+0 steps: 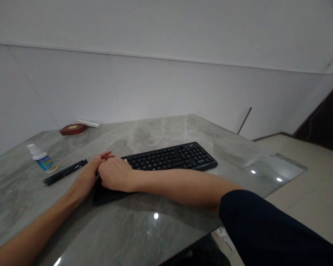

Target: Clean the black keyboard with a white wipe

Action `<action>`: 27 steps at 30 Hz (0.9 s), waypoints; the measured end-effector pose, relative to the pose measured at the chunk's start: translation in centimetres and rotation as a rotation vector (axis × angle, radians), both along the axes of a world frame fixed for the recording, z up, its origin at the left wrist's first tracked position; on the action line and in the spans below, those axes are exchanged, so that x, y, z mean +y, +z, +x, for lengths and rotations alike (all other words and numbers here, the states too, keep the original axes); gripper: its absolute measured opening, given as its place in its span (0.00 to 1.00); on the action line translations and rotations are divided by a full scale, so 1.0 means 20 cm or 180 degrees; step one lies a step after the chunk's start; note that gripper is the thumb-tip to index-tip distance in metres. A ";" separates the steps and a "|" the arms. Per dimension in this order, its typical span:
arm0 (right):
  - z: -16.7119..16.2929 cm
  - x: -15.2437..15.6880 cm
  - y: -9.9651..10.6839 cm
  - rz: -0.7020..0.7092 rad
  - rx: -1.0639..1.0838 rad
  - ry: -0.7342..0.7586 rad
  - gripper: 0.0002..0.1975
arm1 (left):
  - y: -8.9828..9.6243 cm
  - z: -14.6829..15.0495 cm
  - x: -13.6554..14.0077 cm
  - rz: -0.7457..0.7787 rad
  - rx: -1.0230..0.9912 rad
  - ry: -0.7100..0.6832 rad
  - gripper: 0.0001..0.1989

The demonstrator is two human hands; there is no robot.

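A black keyboard lies at a slant on the grey marbled table, its left part covered by my hands and forearm. My left hand is at the keyboard's left end, its fingers bent round the far left corner and partly hidden behind my other hand. Over the left keys, my right hand is closed in a fist. A small white edge shows beside its knuckles; what it belongs to is hidden. To the left lie a black brush-like tool and a white spray bottle with a blue label, both apart from my hands.
A reddish-brown box and a thin white strip lie by the wall at the back left. The grey table has its right edge above a tiled floor. A white wall bounds the back.
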State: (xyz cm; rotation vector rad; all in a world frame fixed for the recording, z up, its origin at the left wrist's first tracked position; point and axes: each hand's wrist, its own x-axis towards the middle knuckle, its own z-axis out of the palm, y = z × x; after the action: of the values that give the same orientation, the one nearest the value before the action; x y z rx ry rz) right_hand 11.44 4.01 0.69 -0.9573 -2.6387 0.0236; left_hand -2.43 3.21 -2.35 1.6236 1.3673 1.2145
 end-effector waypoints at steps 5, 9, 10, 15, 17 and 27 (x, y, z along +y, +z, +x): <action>0.16 -0.12 -0.03 0.0043 -0.0174 -0.0056 0.17 | -0.04 -0.05 0.01 -0.0280 -0.0141 -0.0220 0.39; 0.55 -0.14 -0.02 0.0038 -0.0414 -0.0932 0.14 | -0.09 -0.05 0.00 0.0100 0.1220 -0.0497 0.34; 0.66 -0.13 -0.02 -0.0046 -0.0478 -0.1191 0.14 | -0.10 -0.04 0.00 0.0234 0.1469 -0.0550 0.34; 1.18 -0.08 -0.02 -0.0197 -0.0922 -0.2391 0.15 | -0.13 -0.03 0.00 0.0625 0.2126 -0.0613 0.32; 1.37 -0.06 -0.03 -0.0170 -0.1179 -0.2811 0.16 | -0.12 -0.03 0.00 0.0623 0.2213 -0.0607 0.33; 1.90 0.14 0.15 0.0031 -0.1322 -0.3961 0.20 | -0.09 -0.02 0.00 0.0565 0.2168 -0.0490 0.33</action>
State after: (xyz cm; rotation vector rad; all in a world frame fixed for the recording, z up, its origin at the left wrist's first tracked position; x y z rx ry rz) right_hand 49.35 6.88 3.68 -2.5921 -1.8455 -0.5124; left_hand -2.87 3.24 -4.10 2.3566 1.5092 0.7251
